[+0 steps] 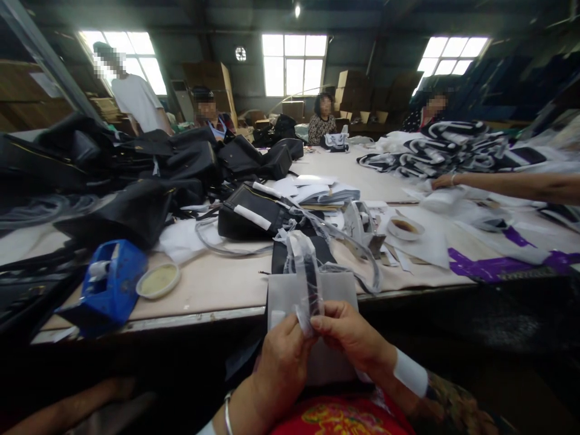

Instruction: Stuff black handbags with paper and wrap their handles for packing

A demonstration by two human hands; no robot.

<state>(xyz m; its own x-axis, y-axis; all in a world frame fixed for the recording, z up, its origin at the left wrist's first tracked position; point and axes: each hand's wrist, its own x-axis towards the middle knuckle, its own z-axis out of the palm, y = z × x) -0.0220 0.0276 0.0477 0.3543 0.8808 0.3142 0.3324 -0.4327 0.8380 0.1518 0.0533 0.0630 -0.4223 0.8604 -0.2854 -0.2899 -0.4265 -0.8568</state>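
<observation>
My left hand (285, 353) and my right hand (351, 332) meet at the table's front edge, the fingers of both pinched on a strap wrapped in clear plastic film (309, 275). The strap loops up from a black bag, whose front is covered by a pale grey sheet (281, 296). Part of this bag lies over the edge toward my lap. Behind it, on the table, rests a black handbag (233, 220) with white padding (252, 216) on its handles. More film-wrapped strap (374, 266) curls out to the right.
A blue tape dispenser (113, 278) and a round dish (158, 281) stand at left. Black bags (181, 157) are heaped behind them. A grey dispenser (360, 220) and a tape roll (405, 228) lie right. Another person's arm (512, 186) reaches in from the right.
</observation>
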